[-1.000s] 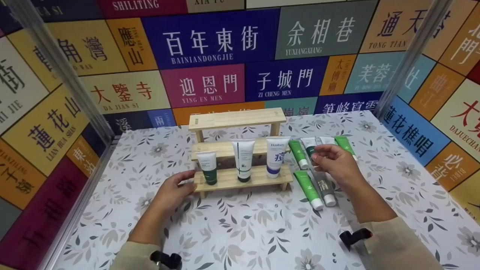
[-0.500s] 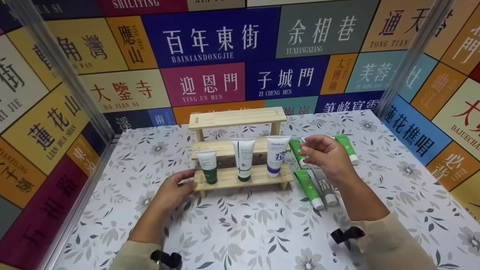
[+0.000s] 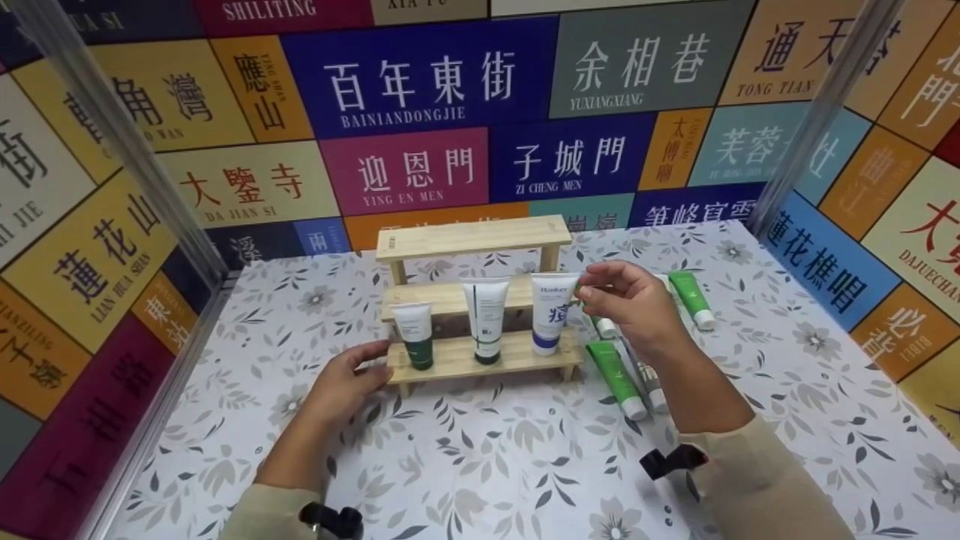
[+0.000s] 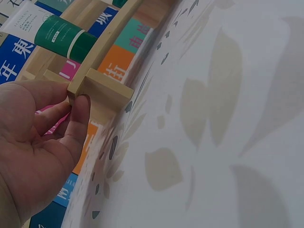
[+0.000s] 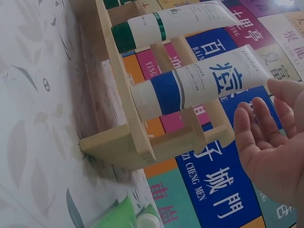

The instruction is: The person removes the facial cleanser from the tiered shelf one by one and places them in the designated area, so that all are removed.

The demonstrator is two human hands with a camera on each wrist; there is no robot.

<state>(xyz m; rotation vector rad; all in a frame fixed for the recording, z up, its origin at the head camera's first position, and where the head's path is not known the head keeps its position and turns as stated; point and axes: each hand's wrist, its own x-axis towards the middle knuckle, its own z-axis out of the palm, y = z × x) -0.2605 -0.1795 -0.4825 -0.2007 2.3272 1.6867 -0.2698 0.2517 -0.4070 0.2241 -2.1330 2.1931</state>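
Note:
A wooden three-step display stand (image 3: 472, 237) holds a row of upright tubes on its lowest step: a small white-and-green tube (image 3: 413, 335), a taller white tube with a dark green cap (image 3: 486, 322), and a white-and-blue tube (image 3: 553, 315). My left hand (image 3: 355, 379) grips the left end of that step between thumb and fingers, closely seen in the left wrist view (image 4: 45, 128). My right hand (image 3: 637, 307) is beside the white-and-blue tube, one fingertip right at its top corner. In the right wrist view its other fingers (image 5: 259, 126) are loosely bent around nothing.
Right of the stand, more tubes lie on the flower-patterned tabletop (image 3: 480, 465): a green tube (image 3: 616, 379) in front, a grey tube (image 3: 651, 382) beside it, and another green tube (image 3: 691, 300) farther back. My right hand partly covers others. Printed panels stand behind and at the sides.
My right hand has moved left from over the lying tubes to the top of the white-and-blue tube. My left hand stays at the end of the stand.

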